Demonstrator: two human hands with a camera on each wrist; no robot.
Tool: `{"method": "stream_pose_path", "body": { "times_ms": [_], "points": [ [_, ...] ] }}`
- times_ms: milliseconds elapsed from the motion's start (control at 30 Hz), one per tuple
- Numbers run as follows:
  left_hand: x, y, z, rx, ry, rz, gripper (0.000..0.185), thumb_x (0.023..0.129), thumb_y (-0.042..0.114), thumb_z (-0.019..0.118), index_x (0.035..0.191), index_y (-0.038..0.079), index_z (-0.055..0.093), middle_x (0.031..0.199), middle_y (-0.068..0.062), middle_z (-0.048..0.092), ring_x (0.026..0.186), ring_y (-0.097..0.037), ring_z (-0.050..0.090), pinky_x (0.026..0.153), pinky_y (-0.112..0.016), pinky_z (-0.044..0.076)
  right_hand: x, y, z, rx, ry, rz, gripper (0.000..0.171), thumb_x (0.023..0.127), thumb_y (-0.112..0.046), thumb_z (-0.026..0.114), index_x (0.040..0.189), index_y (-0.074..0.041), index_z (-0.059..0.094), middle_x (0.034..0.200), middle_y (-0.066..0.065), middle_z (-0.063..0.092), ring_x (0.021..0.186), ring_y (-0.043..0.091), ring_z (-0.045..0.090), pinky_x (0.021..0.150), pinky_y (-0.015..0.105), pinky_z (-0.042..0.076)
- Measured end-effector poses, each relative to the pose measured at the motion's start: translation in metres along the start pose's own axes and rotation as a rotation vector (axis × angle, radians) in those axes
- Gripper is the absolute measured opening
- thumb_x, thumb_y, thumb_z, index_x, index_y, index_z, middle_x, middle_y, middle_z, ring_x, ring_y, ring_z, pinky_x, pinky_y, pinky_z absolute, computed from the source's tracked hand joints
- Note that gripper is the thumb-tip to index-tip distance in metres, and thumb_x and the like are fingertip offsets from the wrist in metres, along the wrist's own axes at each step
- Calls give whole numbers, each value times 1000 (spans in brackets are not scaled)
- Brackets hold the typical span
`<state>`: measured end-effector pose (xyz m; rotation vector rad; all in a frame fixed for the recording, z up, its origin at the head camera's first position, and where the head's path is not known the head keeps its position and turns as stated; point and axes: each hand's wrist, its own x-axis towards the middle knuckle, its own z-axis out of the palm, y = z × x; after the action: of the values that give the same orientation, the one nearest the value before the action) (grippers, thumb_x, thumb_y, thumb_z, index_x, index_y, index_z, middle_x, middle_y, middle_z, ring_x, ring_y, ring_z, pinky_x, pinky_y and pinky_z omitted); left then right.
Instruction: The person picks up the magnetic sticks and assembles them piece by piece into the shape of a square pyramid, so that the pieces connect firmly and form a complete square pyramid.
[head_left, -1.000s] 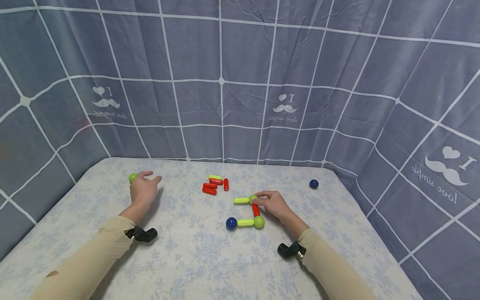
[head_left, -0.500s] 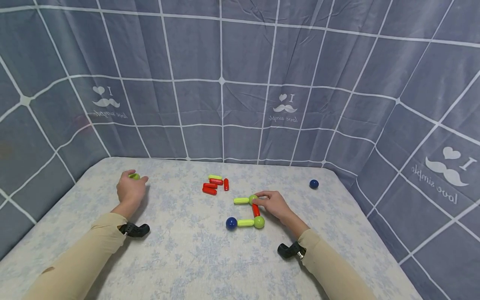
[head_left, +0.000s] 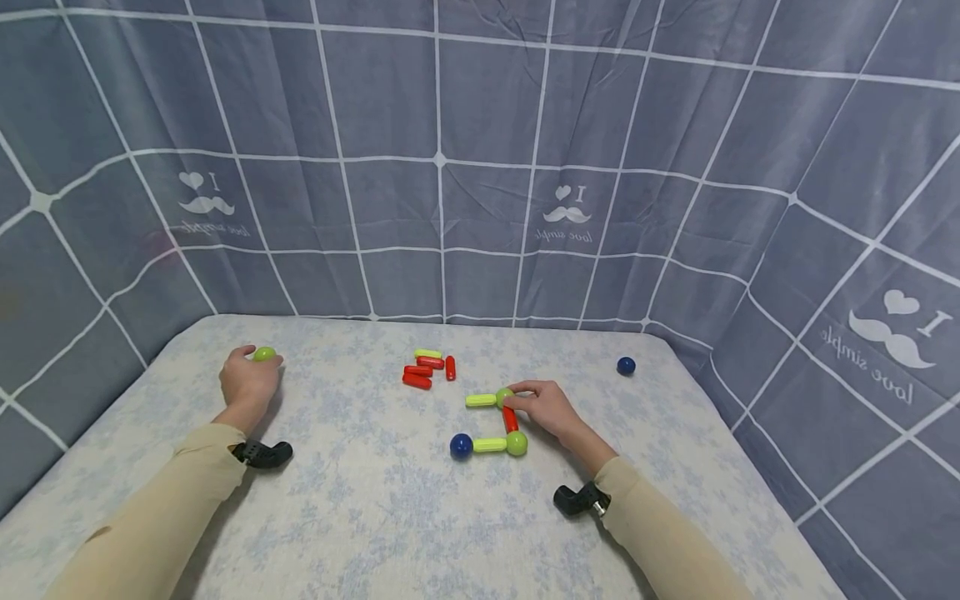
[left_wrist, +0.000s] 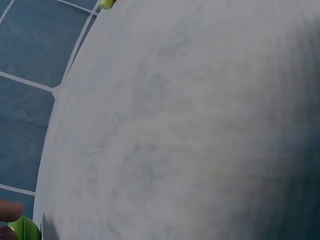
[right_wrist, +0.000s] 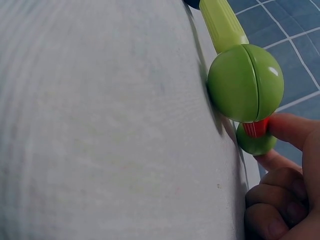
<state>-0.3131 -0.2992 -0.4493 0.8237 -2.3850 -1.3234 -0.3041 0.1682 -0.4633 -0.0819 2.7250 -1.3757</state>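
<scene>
Resting surface: table (head_left: 390, 517) under a pale flowered cloth, walled on three sides by a grey checked curtain (head_left: 480, 167); the widest bare stretch lies on the near side of both sets of fingers and between the two forearms.
Edges: the far table edge runs just beyond the left fingers; the right edge lies well apart from the right fingers, with a lone blue ball (head_left: 626, 365) between them and that edge.
Left hand (head_left: 247, 382): wrist and forearm flat on the cloth, fingers curled over a green ball (head_left: 263, 354) and gripping it at the fingertips, close to the far left corner.
Right hand (head_left: 550, 410): forearm laid on the cloth, thumb and forefinger pinching the red rod (head_left: 511, 418) of a joined figure; the other fingers (right_wrist: 272, 195) curl into the palm.
Joined figure: upper green ball (head_left: 505, 397) touching the fingertips, a yellow rod (head_left: 481, 401) leading left from it; the red rod drops to a lower green ball (head_left: 517, 442), then a second yellow rod (head_left: 491, 445) ends at a blue ball (head_left: 461, 446), all left of the fingers.
Loose rods (head_left: 427, 368): a small red and yellow cluster beyond and left of the right fingers, apart from both hands.
</scene>
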Motion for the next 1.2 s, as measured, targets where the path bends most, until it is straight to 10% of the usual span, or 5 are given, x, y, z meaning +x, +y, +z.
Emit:
{"method": "stream_pose_path", "body": {
  "times_ms": [500,900,1200],
  "points": [
    [-1,2,1,-8,22,-24,56,102,24,51,152,1,41,149,-30,44,134,-47,46,106,-56,44,-2,0,-2,22,-4,1,31,86,-43,78,111,-24,78,128,5,67,98,20,57,74,31,42],
    [-5,1,2,19,-8,-1,54,101,30,55,144,-2,51,142,-28,52,127,-44,53,101,-54,46,-3,0,-2,33,-14,-8,35,86,-43,78,113,-22,77,85,3,64,66,17,40,61,30,35],
    [-7,3,4,28,-33,12,53,101,33,57,142,-1,54,140,-26,55,126,-42,53,100,-53,46,-2,0,-2,23,-8,-14,35,85,-44,78,112,-22,78,101,4,69,71,17,43,63,31,36]
  ]
}}
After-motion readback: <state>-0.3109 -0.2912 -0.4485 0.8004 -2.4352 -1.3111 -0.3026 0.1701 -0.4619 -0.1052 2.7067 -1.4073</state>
